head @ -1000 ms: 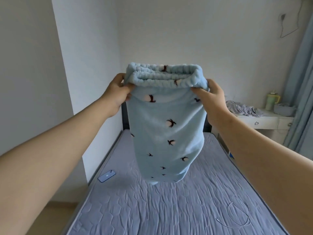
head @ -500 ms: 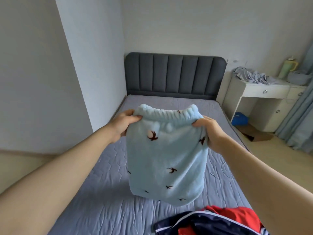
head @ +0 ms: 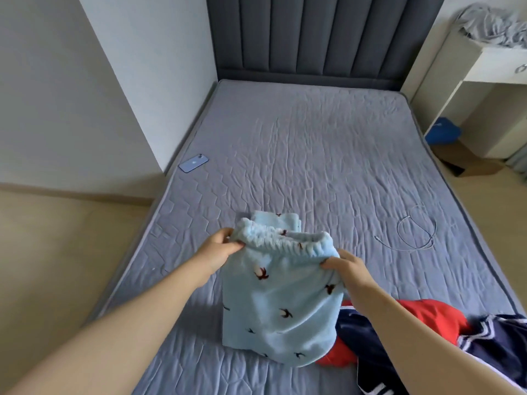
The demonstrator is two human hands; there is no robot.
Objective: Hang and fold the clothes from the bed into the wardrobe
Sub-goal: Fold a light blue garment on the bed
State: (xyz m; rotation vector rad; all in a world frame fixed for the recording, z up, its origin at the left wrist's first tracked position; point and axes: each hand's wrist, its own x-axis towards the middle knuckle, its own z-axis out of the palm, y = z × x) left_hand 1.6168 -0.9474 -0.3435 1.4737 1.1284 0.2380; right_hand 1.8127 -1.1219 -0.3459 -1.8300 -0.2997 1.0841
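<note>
Head view looks down on a bed [head: 313, 155] with a grey quilted cover. Both hands pinch the elastic waistband of light blue fleece shorts [head: 281, 303] printed with small birds: the left hand [head: 218, 249] grips one end, the right hand [head: 346, 269] the other. The shorts hang low over the bed, their hem reaching the cover, just beside a red and navy garment [head: 399, 332]. A phone [head: 193, 163] and a white cable [head: 416, 233] lie farther off.
</note>
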